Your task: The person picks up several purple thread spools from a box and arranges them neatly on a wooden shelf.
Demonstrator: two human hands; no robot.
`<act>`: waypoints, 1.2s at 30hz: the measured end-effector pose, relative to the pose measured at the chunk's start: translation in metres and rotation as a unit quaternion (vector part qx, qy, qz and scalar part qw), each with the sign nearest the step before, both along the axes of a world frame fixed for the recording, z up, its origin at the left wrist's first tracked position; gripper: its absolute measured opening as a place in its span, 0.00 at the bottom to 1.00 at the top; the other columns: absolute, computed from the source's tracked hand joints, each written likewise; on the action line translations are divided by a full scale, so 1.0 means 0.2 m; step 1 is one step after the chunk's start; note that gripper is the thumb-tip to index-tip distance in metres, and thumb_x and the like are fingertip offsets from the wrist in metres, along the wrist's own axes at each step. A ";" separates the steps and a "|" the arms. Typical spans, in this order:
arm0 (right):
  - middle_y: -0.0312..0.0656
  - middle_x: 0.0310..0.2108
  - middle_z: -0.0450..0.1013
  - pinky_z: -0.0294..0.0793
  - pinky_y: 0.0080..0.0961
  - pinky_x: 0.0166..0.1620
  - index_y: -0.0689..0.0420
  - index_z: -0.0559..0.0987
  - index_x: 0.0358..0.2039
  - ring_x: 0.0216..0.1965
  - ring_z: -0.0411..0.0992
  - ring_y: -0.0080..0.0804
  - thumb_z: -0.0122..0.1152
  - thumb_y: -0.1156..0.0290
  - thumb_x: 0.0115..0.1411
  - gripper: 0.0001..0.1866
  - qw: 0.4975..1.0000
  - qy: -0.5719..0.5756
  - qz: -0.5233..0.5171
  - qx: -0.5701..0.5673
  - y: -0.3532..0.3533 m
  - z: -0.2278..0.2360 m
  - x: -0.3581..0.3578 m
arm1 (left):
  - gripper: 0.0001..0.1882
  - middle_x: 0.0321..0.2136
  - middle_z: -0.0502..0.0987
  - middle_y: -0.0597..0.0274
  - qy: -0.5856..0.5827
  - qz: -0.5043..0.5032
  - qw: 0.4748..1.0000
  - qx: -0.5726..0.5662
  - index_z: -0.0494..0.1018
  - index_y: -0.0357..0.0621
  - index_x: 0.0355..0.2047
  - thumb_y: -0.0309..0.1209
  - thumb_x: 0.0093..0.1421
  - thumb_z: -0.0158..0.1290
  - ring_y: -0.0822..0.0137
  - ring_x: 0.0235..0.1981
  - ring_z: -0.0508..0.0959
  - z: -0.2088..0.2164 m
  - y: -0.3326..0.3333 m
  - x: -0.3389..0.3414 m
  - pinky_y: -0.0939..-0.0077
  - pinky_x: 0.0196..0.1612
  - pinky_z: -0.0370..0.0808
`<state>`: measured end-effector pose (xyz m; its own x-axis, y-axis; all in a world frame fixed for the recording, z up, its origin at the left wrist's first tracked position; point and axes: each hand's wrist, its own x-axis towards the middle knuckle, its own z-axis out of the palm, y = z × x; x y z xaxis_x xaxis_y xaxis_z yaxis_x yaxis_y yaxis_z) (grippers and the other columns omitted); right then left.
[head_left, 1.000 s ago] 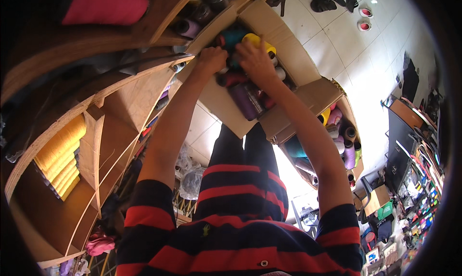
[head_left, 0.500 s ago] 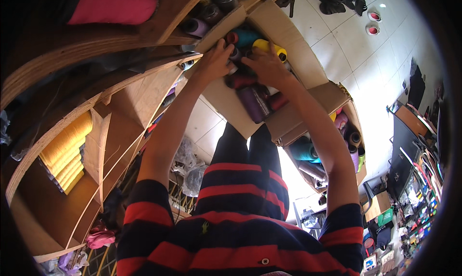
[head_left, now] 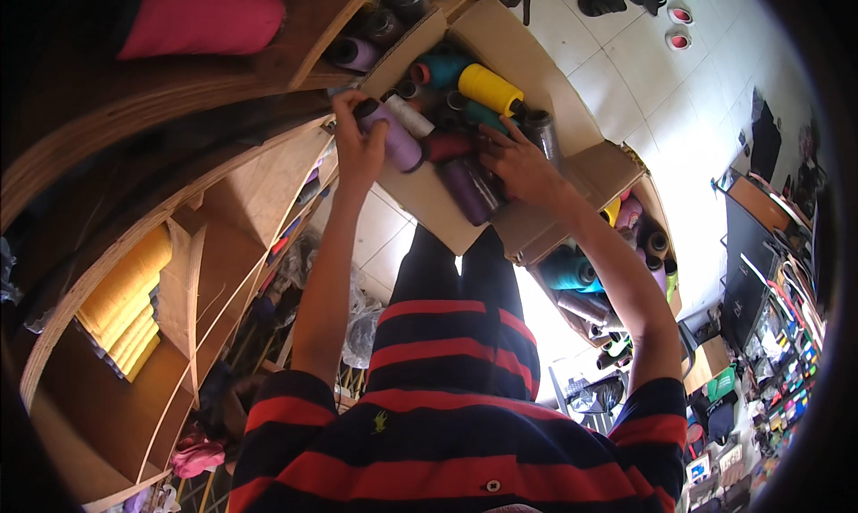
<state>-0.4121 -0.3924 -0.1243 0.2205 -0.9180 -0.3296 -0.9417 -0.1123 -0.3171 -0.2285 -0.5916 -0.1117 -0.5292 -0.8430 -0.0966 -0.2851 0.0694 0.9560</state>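
Observation:
In front of me an open cardboard box (head_left: pixel 536 53) holds several thread cones. My left hand (head_left: pixel 357 155), at the box's left side, grips a lavender thread cone (head_left: pixel 393 138) between thumb and fingers. My right hand (head_left: pixel 527 169) reaches over the box's right side, fingers stretched apart and nothing visibly gripped. Its fingertips are near a dark green cone (head_left: pixel 485 117) and a dark purple cone (head_left: pixel 471 191). Around them lie a yellow cone (head_left: pixel 490 88), a teal cone (head_left: pixel 442 69), a pale grey cone (head_left: pixel 409 116), a dark red cone (head_left: pixel 447 145) and a dark grey cone (head_left: pixel 542 135).
Wooden shelving (head_left: pixel 223 209) runs along my left, with yellow cones (head_left: pixel 125 307) in one compartment and a large pink cone (head_left: pixel 201 17) higher up. A second box (head_left: pixel 666 218) of cones stands right of the first. Slippers (head_left: pixel 679 41) lie on the tiled floor (head_left: pixel 639 84).
My left hand has moved left, lifting the lavender cone toward the box's left edge. My right hand has drawn back from the yellow cone, uncovering the green and dark grey cones.

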 end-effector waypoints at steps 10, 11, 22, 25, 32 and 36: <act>0.45 0.48 0.69 0.38 0.49 0.68 0.55 0.70 0.52 0.58 0.63 0.39 0.60 0.70 0.44 0.31 0.975 -0.068 -0.207 -0.049 0.05 0.01 0.20 | 0.29 0.38 0.77 0.43 -0.347 -0.481 0.794 0.133 0.71 0.46 0.51 0.46 0.51 0.56 0.51 0.40 0.78 -0.06 0.14 -0.09 0.63 0.43 0.74; 0.45 0.48 0.68 0.42 0.48 0.67 0.55 0.68 0.54 0.57 0.63 0.39 0.61 0.70 0.44 0.32 0.968 -0.080 -0.229 -0.069 0.06 0.02 0.21 | 0.30 0.38 0.77 0.43 -0.291 -0.485 0.809 0.159 0.71 0.46 0.51 0.47 0.50 0.57 0.50 0.39 0.78 -0.04 0.20 -0.08 0.62 0.43 0.74; 0.46 0.45 0.66 0.66 0.40 0.48 0.55 0.65 0.58 0.48 0.67 0.42 0.66 0.57 0.46 0.38 0.910 -0.054 -0.410 0.020 0.20 0.16 0.49 | 0.32 0.38 0.77 0.49 -0.298 -0.412 0.842 0.180 0.63 0.57 0.60 0.37 0.52 0.55 0.58 0.36 0.77 -0.11 0.28 0.06 0.69 0.42 0.73; 0.49 0.41 0.68 0.69 0.40 0.45 0.59 0.68 0.52 0.45 0.70 0.44 0.66 0.57 0.46 0.34 0.898 -0.059 -0.434 0.034 0.30 0.07 0.58 | 0.32 0.39 0.76 0.50 -0.288 -0.449 0.836 0.130 0.63 0.61 0.60 0.37 0.52 0.54 0.55 0.35 0.76 0.04 0.23 -0.07 0.67 0.43 0.73; 0.58 0.40 0.70 0.70 0.45 0.46 0.65 0.70 0.44 0.41 0.72 0.56 0.61 0.61 0.48 0.26 0.809 -0.145 -0.566 0.061 0.26 0.07 0.54 | 0.27 0.37 0.77 0.50 -0.321 -0.614 0.712 -0.113 0.70 0.63 0.52 0.44 0.48 0.56 0.49 0.38 0.77 -0.04 0.21 -0.36 0.57 0.44 0.73; 0.59 0.41 0.69 0.71 0.47 0.47 0.66 0.70 0.47 0.43 0.71 0.59 0.58 0.60 0.50 0.28 0.775 -0.157 -0.609 0.066 0.27 0.14 0.47 | 0.21 0.34 0.79 0.53 -0.365 -0.579 0.711 -0.161 0.76 0.55 0.40 0.45 0.45 0.59 0.53 0.41 0.78 0.03 0.09 -0.41 0.59 0.44 0.74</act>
<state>-0.3190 -0.3382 -0.0973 -0.6949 -0.4710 -0.5434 -0.1977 0.8516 -0.4854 -0.3100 -0.5733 -0.1052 -0.7941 0.0770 -0.6029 -0.2708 0.8433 0.4643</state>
